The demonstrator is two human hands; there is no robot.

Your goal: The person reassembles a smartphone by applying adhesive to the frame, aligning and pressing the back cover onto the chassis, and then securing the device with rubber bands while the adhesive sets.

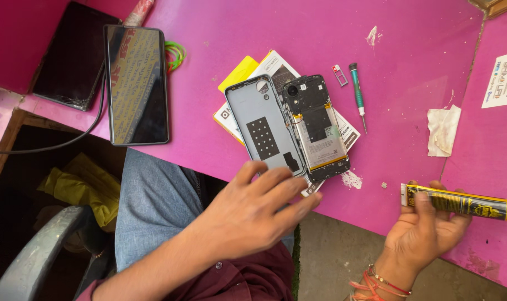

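Glue tube (459,202) in right hand (423,234); screwdriver (357,95), tissue (443,131) nearby.

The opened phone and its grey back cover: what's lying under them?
Under the opened phone and back cover lie a yellow card and a white printed box, corners poking out. How far they reach underneath is covered. The left hand hides the cover's lower edge.
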